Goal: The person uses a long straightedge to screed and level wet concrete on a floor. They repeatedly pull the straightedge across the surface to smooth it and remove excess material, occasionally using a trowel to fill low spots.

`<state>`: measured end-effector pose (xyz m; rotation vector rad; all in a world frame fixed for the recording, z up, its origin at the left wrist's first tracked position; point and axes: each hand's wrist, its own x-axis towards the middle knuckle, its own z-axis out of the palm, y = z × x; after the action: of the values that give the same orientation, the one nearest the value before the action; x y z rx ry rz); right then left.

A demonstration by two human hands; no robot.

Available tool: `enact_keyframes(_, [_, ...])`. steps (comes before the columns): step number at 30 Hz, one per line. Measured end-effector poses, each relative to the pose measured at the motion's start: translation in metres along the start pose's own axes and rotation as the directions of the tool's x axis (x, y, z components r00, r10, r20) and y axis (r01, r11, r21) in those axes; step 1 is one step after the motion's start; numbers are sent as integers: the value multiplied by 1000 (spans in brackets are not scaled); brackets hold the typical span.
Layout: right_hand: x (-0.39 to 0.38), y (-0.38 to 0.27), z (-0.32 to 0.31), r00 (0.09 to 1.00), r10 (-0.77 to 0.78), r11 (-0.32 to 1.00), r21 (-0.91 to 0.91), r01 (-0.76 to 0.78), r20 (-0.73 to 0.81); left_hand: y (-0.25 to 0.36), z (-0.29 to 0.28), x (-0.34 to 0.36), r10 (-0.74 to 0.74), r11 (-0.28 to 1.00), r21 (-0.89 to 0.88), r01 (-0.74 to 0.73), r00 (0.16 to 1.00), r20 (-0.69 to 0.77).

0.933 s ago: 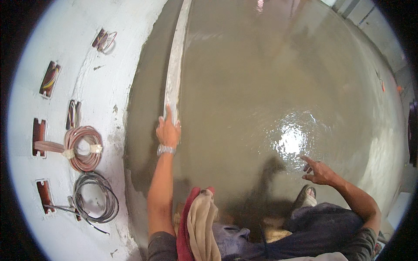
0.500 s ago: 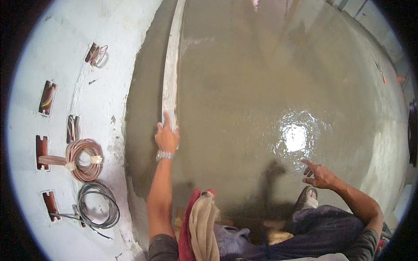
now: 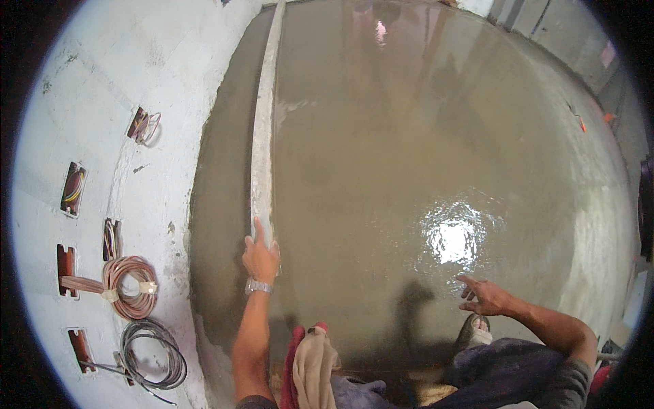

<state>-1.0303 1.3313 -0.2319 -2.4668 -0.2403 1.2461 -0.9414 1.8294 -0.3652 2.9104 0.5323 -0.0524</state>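
In the head view, a long pale straightedge (image 3: 263, 129) lies on the wet grey floor (image 3: 361, 177), near the white wall (image 3: 163, 198) at the person's left. Its long axis runs away from the person, its near end low in the view and its far length reaching the top edge, leaning slightly right. The left hand (image 3: 261, 260) grips the near end, index finger laid forward along it. The right hand (image 3: 485, 298) hangs above the floor, fingers loosely spread, index pointing left, near the sandalled foot (image 3: 479, 327).
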Motion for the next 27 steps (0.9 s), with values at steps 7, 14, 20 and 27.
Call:
enact_keyframes(7, [-4,7,12,999,29,999,33,-30,23,-1,11,21,103,993,-47,-110,984,-147])
enact_keyframes(14, [-13,-3,6,999,33,998,47,-33,-9,20,-1,-6,61,998,2,-61,998,-12])
enact_keyframes(20, [-15,3,17,999,40,998,39,-41,30,19,5,11,99,995,-5,-100,991,-87])
enact_keyframes(27, [-18,-2,7,999,29,998,55,-27,-31,30,2,-13,71,997,18,-71,997,-11])
